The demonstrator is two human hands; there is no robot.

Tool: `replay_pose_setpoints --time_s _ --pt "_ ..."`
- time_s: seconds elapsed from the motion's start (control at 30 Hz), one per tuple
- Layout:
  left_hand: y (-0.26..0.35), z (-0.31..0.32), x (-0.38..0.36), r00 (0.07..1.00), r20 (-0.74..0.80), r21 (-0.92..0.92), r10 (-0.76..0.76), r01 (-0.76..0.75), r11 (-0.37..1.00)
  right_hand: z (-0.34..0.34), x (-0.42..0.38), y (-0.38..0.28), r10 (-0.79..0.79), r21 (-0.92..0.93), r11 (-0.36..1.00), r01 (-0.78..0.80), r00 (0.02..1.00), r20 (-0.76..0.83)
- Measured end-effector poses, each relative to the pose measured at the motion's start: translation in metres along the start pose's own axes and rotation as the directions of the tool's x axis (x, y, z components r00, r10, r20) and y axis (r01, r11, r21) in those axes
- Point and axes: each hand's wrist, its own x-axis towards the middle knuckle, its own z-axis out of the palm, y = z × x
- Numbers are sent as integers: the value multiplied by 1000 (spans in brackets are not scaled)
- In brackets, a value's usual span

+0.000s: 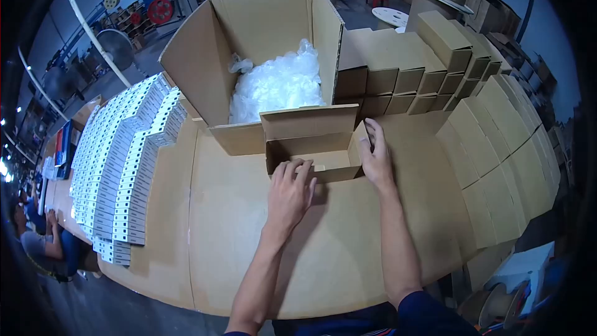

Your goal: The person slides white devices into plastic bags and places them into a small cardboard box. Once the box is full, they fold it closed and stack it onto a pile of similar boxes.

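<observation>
Here are both hands at the open box [310,119], which stands in the middle of the bench [249,255], towards the far edge and right in front of the big carton [264,25]. The left hand [288,188] has its fingers bent over the near wall; the right hand [377,158] lies along the right end, fingers loosely curved. Neither is clenched; whether either truly pinches the cardboard, I cannot tell.

Now the risks! Press unevenly and that thin near wall could buckle. Push too far back and the raised rear flap could crease against the carton. Over at the bench's left edge, the white packs [127,155] climb in steep steps, so a stray elbow might spill a column. The brown boxes [497,155] at the right edge could slide if knocked.

To the containers: the open box shows bare cardboard inside, though the left fingers hide a corner. The carton holds a heap of clear plastic [280,87], piled loosely, one tuft up its right wall. The brown boxes look closed, contents hidden.
</observation>
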Motion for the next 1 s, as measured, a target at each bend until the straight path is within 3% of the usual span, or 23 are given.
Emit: replay_pose_setpoints --time_s 0.07,0.17,0.33,0.43,0.5,0.53,0.63,0.73,0.83,0.93,1.0 --pt "-4 13 -2 983 148 -3 -108 110 994 -3 -3 -1 -53 -176 983 49 998 -15" --pt "-16 21 -9 997 -57 -107 56 -62 992 -9 -1 -7 139 -167 977 -132 990 37" --pt "-21 22 -16 985 -74 -123 153 -161 979 -9 0 -10 260 -187 951 -245 964 57" --pt "-11 -2 -20 988 -112 -120 109 -122 985 -9 -5 -9 30 -219 975 -19 999 43" --pt "-16 -34 -31 987 -116 -60 112 -119 991 1 -21 -65 -55 -479 878 16 996 -68" --pt "-22 -53 -37 983 -170 -53 71 -81 995 9 -25 -81 -229 -511 850 130 964 -136" --pt "-85 -102 -59 959 -273 52 -70 87 995 51 -42 -137 -305 -368 893 259 949 -72" --pt "-155 -150 -67 930 -296 147 -217 269 952 126 -55 -182 -474 -80 863 500 853 217" --pt "-214 -199 -53 909 -352 254 -224 323 912 208 -48 -198 -593 83 737 671 583 555" --pt "-284 -233 -25 911 -372 356 -180 319 878 298 -26 -205 -619 228 691 686 398 678" --pt "-322 -248 0 912 -387 401 -135 298 867 373 4 -193 -646 257 656 710 353 677"
